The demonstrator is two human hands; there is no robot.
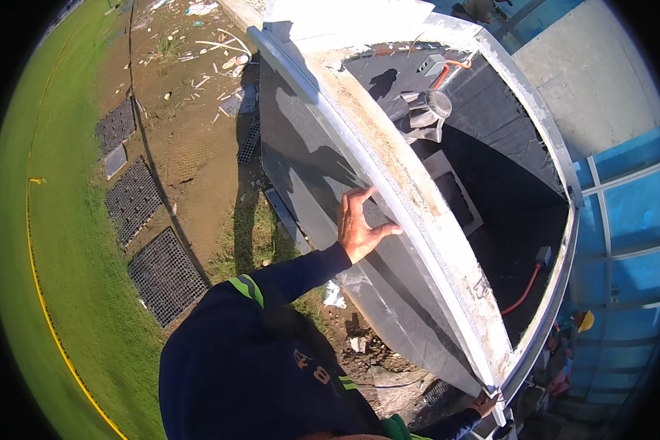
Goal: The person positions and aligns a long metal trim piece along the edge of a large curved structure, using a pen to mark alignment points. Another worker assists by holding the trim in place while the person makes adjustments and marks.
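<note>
A long, narrow light grey strip [411, 220] runs along the outer top edge of a low wall with a rough, whitish top [436, 213]. My left hand [358, 229] is at the middle of the strip, thumb and fingers spread apart, the tips at its outer edge. Whether they press on it is hard to tell. At the strip's near end, my right hand [485, 403] is closed around the end, partly hidden. Dark grey stone panels [293, 125] face the wall's outer side below the strip, with shadows across them.
Inside the wall is a black-lined basin [499, 191] with a grey box [431, 64], orange conduits and a crumpled silvery object [427, 110]. Black grid mats [167, 275] lie on the muddy ground to the left. Blue panels [627, 213] and a person in a yellow helmet [585, 320] are on the right.
</note>
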